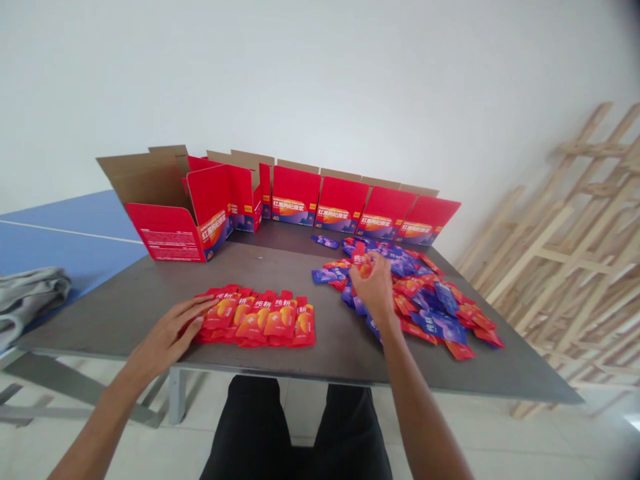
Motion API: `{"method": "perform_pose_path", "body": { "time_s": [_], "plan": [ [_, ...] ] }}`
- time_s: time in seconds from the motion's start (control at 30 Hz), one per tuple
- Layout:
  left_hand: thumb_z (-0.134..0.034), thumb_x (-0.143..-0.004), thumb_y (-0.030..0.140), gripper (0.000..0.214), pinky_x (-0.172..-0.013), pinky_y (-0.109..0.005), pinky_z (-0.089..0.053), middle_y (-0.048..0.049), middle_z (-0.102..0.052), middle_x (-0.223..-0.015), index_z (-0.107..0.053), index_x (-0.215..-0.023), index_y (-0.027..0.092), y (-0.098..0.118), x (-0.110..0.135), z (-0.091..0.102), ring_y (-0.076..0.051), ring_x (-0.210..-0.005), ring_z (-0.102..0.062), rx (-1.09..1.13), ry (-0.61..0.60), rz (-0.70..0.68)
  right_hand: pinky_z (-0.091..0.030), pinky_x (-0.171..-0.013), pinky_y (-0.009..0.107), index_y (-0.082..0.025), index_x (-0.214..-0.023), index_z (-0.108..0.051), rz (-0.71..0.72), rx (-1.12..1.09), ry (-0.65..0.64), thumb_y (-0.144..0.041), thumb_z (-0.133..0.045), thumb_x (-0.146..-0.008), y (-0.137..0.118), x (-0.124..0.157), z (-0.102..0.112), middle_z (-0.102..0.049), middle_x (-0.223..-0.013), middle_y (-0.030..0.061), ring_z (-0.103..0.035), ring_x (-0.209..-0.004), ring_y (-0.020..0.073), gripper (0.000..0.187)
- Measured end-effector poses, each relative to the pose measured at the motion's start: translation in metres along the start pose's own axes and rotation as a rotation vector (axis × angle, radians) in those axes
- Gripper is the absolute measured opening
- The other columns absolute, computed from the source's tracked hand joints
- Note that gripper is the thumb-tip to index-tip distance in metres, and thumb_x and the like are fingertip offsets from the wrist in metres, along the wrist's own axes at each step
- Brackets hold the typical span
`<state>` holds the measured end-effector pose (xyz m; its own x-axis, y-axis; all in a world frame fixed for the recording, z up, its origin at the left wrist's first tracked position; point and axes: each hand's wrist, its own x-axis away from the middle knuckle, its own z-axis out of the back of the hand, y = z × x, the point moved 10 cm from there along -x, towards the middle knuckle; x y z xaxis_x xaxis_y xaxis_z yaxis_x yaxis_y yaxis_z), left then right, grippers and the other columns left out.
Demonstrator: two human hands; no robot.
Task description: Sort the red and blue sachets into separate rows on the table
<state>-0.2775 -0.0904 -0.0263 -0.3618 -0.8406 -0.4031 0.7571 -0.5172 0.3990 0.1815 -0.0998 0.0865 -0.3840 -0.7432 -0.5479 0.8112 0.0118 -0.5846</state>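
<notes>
My left hand (173, 333) rests with fingers stretched out against the left end of a row of overlapping red sachets (263, 319) near the table's front edge. The sachets carry white lettering and orange fruit pictures. Over the mixed pile of red and purple sachets (435, 323), my right hand (375, 287) pinches a red sachet (359, 255) between thumb and fingers. Part of that sachet is hidden by the fingers. One purple sachet (325, 241) lies apart behind the pile, and another purple sachet (327, 275) lies at its left edge.
Open red cartons (343, 203) line the back of the dark grey table (290, 263). Another open carton (167, 233) stands at the left. Beyond are a blue table (75, 220) with grey cloth (33, 297) and, at right, wooden frames (565, 267) against the wall.
</notes>
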Motion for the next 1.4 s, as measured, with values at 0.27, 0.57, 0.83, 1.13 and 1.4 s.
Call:
{"method": "perform_pose_path", "body": {
  "time_s": [0.27, 0.57, 0.83, 1.13, 1.4],
  "plan": [
    [-0.035, -0.107, 0.057, 0.057, -0.121, -0.051, -0.040, -0.0105, -0.061, -0.149, -0.059, -0.147, 0.024, 0.008, -0.001, 0.003, -0.029, -0.137, -0.057, -0.003, 0.004, -0.043, -0.049, -0.103, 0.048, -0.010, -0.139, -0.054, -0.020, -0.041, -0.512, -0.045, -0.063, -0.085, -0.139, 0.101, -0.123, -0.062, -0.129, 0.0217, -0.065, -0.117, 0.0353, 0.066],
    [-0.037, -0.107, 0.054, 0.054, -0.120, -0.051, -0.041, -0.0093, -0.062, -0.148, -0.059, -0.147, 0.026, 0.012, -0.001, 0.004, -0.029, -0.137, -0.057, -0.021, 0.009, -0.096, -0.040, -0.111, 0.051, 0.005, -0.155, -0.039, -0.034, 0.147, -0.707, -0.043, -0.060, -0.090, -0.175, 0.130, -0.180, -0.052, -0.148, 0.0333, -0.049, -0.138, 0.0391, 0.084],
    [-0.039, -0.106, 0.054, 0.051, -0.120, -0.050, -0.041, -0.0095, -0.063, -0.146, -0.061, -0.143, 0.026, 0.009, -0.001, 0.003, -0.029, -0.135, -0.058, -0.018, 0.020, -0.115, -0.043, -0.103, 0.053, 0.000, -0.141, -0.061, 0.039, 0.248, -0.719, -0.039, -0.054, -0.092, -0.182, 0.133, -0.185, -0.061, -0.141, 0.0306, -0.052, -0.132, 0.0394, 0.062],
    [-0.038, -0.104, 0.059, 0.055, -0.119, -0.050, -0.043, -0.0090, -0.065, -0.145, -0.063, -0.142, 0.027, 0.009, -0.003, 0.003, -0.029, -0.134, -0.059, -0.048, 0.008, -0.117, -0.044, -0.104, 0.051, 0.000, -0.133, -0.063, 0.075, 0.213, -0.729, -0.041, -0.055, -0.094, -0.189, 0.131, -0.183, -0.064, -0.133, 0.0295, -0.057, -0.128, 0.0369, 0.057],
    [-0.038, -0.106, 0.057, 0.054, -0.123, -0.052, -0.037, -0.0084, -0.059, -0.153, -0.060, -0.145, 0.027, 0.002, 0.000, 0.004, -0.029, -0.141, -0.055, -0.011, -0.017, -0.016, -0.040, -0.108, 0.054, -0.014, -0.133, -0.064, 0.095, 0.050, -0.560, -0.058, -0.048, -0.100, -0.162, 0.103, -0.127, -0.067, -0.130, 0.0210, -0.063, -0.118, 0.0350, 0.058]
  ]
}}
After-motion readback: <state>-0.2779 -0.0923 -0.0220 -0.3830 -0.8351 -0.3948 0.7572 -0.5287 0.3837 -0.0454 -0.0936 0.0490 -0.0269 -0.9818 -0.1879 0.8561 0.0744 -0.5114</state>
